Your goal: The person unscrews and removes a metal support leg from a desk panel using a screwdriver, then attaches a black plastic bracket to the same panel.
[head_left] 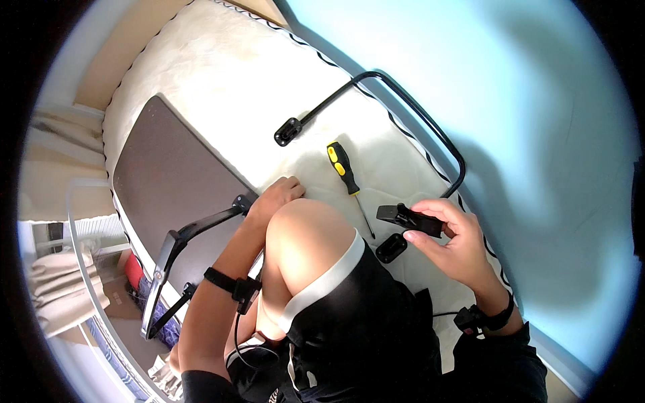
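Note:
My right hand (450, 238) pinches a black plastic clamp-like piece (411, 218) between thumb and fingers, above the mattress. Just below it lies a black oval foot (392, 248) on the mattress. My left hand (279, 197) is curled beside my raised knee, near the edge of a brown board (181, 174); its palm side is hidden, so I cannot make out whether it holds anything. Between the hands lies a screwdriver (341, 168) with a yellow-and-black handle, its tip toward the black foot.
A bent black metal tube (420, 107) with an oval foot (288, 132) lies against the blue wall (557, 168). Folding black legs (168, 258) stand up from the board. The quilted mattress (222, 64) has a dark wavy trim. A white rail (87, 282) runs along the left.

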A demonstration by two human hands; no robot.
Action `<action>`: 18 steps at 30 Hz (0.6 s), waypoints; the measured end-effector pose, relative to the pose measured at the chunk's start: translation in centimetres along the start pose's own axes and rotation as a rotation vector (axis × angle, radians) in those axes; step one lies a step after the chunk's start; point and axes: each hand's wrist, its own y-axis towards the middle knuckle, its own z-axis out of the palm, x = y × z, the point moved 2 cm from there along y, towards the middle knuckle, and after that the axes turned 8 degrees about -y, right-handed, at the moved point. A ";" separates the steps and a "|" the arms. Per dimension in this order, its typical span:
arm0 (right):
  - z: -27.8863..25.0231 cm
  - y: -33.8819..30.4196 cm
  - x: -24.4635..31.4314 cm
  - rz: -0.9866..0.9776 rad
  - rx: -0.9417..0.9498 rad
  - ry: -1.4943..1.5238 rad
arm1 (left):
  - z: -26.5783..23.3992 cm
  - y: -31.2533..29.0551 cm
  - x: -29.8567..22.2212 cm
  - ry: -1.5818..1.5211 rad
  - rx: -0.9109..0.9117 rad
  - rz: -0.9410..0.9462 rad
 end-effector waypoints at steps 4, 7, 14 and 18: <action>0.3 0.1 0.4 -0.026 0.019 0.028 | 1.4 -0.4 1.7 -0.065 0.002 -0.035; 0.4 -0.2 0.9 -0.031 0.028 0.050 | 1.2 -1.0 1.7 -0.144 -0.055 -0.063; 0.8 -0.9 3.4 -0.048 0.069 0.051 | -2.9 -3.3 -0.6 -0.452 -0.374 -0.276; 1.7 -1.2 5.3 -0.117 0.136 -0.004 | -6.5 -6.0 -4.4 -0.840 -0.682 -0.611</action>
